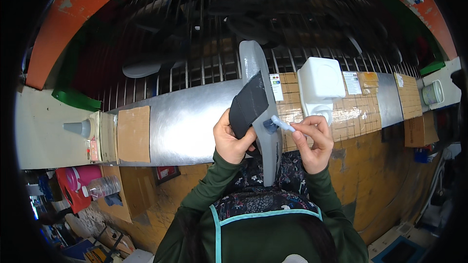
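A slide sandal with a thick grey sole point(253, 57) and a wide black strap point(249, 101) is held on edge over the bench, its length running away from me. My left hand point(230, 141) is closed around the strap side, with the thumb near the sole. In my right hand point(314, 143), thumb and fingers pinch a small pale-blue brush point(281, 122). Its head meets the right side of the sole about midway, beside a dark patch. A white plastic container point(321, 80) stands on the bench just beyond my right hand.
Beyond the bench, a rack of metal bars point(214, 70) carries several dark sandals, one with a grey sole point(141, 70). A shiny metal sheet point(187, 126) and cardboard point(134, 134) cover the bench. A grey cone point(77, 127) stands left, a tub point(432, 92) far right.
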